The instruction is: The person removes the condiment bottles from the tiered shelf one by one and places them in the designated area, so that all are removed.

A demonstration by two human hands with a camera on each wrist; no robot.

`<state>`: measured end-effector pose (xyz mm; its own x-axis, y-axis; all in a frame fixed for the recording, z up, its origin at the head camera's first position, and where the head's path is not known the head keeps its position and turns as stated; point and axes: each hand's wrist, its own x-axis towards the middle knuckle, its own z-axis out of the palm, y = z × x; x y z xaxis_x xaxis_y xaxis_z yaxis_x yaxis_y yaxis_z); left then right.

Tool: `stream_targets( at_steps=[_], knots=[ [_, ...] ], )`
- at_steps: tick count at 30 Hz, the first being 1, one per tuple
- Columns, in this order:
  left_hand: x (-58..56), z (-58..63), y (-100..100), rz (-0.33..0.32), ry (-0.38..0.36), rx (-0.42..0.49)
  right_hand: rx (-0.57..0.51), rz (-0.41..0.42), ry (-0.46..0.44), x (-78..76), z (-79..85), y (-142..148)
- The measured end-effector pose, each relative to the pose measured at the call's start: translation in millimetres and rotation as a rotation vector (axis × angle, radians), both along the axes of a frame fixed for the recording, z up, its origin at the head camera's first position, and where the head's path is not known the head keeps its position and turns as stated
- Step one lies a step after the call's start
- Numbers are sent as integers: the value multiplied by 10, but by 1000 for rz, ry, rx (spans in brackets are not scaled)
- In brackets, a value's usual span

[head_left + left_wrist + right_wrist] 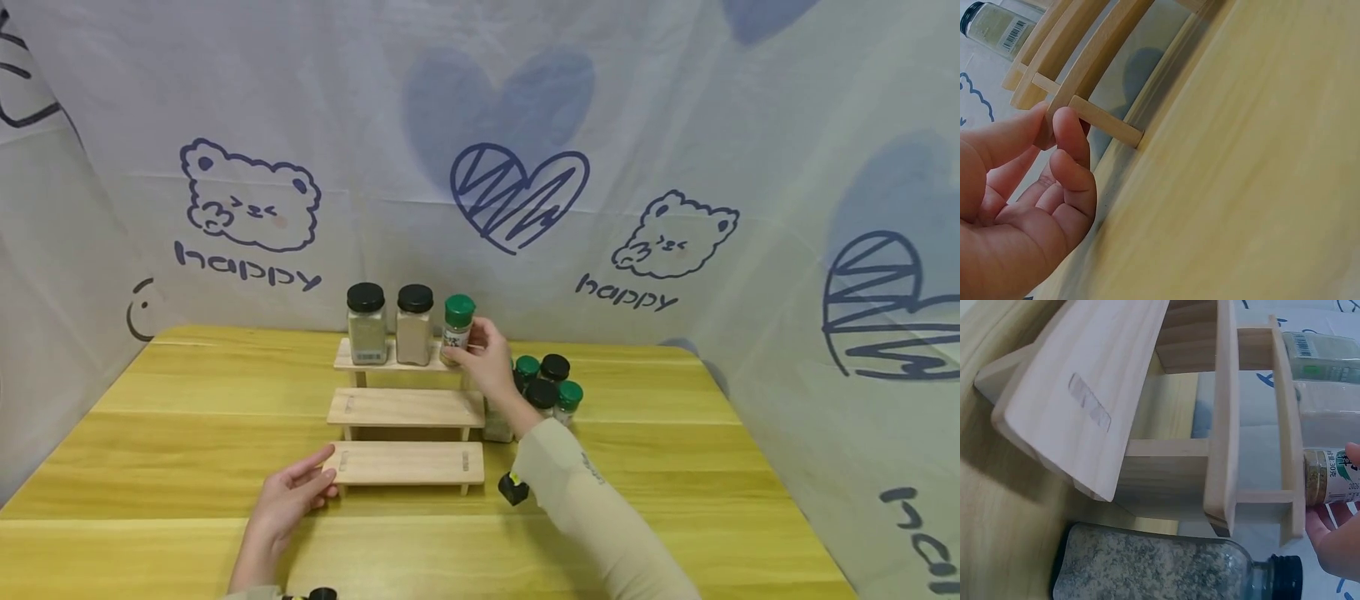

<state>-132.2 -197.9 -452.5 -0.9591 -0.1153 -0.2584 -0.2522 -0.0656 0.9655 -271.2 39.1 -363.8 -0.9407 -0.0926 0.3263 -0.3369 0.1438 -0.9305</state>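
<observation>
A three-tier wooden spice rack (408, 462) stands on the table. My left hand (288, 500) pinches the left end of its lowest tier between thumb and fingers, as the left wrist view also shows. At the right end of the top tier, my right hand (491, 367) grips a small spice jar (1316, 477) with a green cap and a printed label. Its base is right at the board in the right wrist view. To its left on the same tier stand two larger black-capped spice jars, one greenish (367, 333) and one pale brown (414, 333).
Right of the rack, partly behind my right arm, several more jars with green caps (570, 393) and black caps (555, 367) are grouped. A larger speckled jar (1160, 562) stands close beside the rack. A printed cloth (517, 192) hangs behind the wooden table (187, 433).
</observation>
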Motion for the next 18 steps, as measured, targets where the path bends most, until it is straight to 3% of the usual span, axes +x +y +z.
stream_targets(
  at_steps=[11, 18],
  knots=[
    [14, -24, 4, 5, 8, 5, 51, -14, 2, 147, 51, 205],
    [9, -8, 0, 10, 2, 7, 55, -9, -8, 352, 87, 383]
  ],
)
